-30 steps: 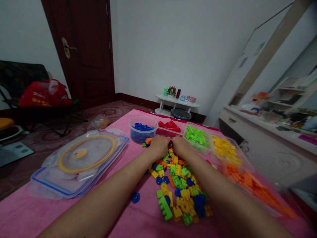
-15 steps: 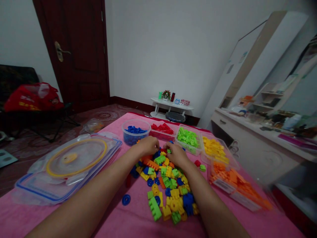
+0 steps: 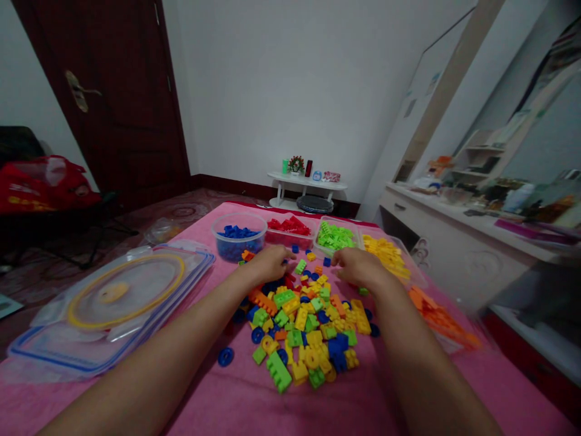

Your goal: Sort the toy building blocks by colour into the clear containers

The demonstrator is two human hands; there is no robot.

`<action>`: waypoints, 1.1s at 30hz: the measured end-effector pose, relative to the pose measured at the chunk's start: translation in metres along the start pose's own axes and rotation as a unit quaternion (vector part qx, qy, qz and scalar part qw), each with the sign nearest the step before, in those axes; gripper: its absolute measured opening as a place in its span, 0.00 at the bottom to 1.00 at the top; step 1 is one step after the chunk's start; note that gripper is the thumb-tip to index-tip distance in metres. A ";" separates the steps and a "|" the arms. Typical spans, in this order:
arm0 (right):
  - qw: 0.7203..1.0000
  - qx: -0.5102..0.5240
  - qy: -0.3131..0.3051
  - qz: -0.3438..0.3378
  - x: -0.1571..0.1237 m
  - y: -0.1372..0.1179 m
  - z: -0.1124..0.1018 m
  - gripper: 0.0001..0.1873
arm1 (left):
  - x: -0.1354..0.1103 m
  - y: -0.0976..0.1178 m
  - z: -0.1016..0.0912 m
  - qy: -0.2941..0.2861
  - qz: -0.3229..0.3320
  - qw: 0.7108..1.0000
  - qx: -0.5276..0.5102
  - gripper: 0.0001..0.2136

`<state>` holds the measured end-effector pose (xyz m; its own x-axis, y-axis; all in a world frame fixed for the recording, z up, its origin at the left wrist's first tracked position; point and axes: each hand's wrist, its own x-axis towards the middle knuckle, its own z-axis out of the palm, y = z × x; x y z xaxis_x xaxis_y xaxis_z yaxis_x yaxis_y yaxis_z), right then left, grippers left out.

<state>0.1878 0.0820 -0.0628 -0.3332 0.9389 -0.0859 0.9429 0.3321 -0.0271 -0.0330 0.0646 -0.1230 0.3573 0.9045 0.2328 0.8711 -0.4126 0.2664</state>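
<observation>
A heap of mixed toy building blocks [image 3: 313, 321] in yellow, green, blue and orange lies on the pink cloth [image 3: 254, 406]. At the heap's far left edge is my left hand [image 3: 271, 263], fingers curled down and closed beside a small dark blue piece; what they hold is hidden. My right hand [image 3: 358, 266] hovers at the far right of the heap, fingers bent but apart, near a loose blue block [image 3: 327, 262]. Just behind it stands the clear box of green blocks [image 3: 336, 235].
Along the back sit a round tub of blue blocks [image 3: 238, 237] and a box of red blocks [image 3: 289, 226]. Containers of yellow blocks [image 3: 385, 254] and orange blocks [image 3: 440, 318] stand on the right. Stacked clear lids [image 3: 122, 297] lie left. One blue ring [image 3: 226, 356] lies apart.
My hands have moved apart, the right one shifting rightward off the heap. Blocks between them now lie more spread out. The view has turned slightly to the right.
</observation>
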 end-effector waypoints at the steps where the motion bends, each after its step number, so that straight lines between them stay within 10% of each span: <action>1: 0.999 -0.035 -0.002 0.039 0.000 0.001 0.001 0.17 | 0.001 0.001 0.006 -0.007 0.014 1.000 -0.006 0.17; 11: 0.997 -0.008 0.019 0.079 0.008 -0.007 0.029 0.14 | -0.006 0.006 0.000 -0.080 -0.004 0.997 -0.018 0.14; 16: 0.992 0.098 0.061 -0.040 0.011 -0.016 0.021 0.11 | -0.004 0.004 -0.010 -0.048 -0.014 0.999 -0.020 0.12; 20: 0.937 0.282 0.022 -0.203 0.002 -0.037 0.013 0.10 | -0.002 0.000 -0.032 0.005 -0.049 0.986 -0.157 0.09; 23: 0.909 0.313 -0.030 -0.273 -0.012 -0.057 0.011 0.11 | -0.003 0.000 -0.051 0.047 -0.132 0.922 -0.362 0.10; 29: 0.926 0.223 0.030 -0.304 -0.026 -0.097 0.029 0.13 | -0.006 -0.001 -0.074 0.091 -0.243 0.682 -0.684 0.11; 31: 0.936 0.198 0.071 -0.284 -0.023 -0.102 0.036 0.13 | -0.007 -0.005 -0.076 0.086 -0.234 0.684 -0.685 0.12; 33: 0.948 0.176 0.120 -0.237 -0.018 -0.100 0.043 0.15 | -0.008 -0.010 -0.075 0.097 -0.235 0.756 -0.604 0.15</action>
<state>0.0991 0.0282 -0.1013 -0.6708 0.6990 0.2477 0.6153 0.7111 -0.3403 -0.0698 0.0533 -0.0571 -0.0536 0.9973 -0.0507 -0.0975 0.0453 0.9942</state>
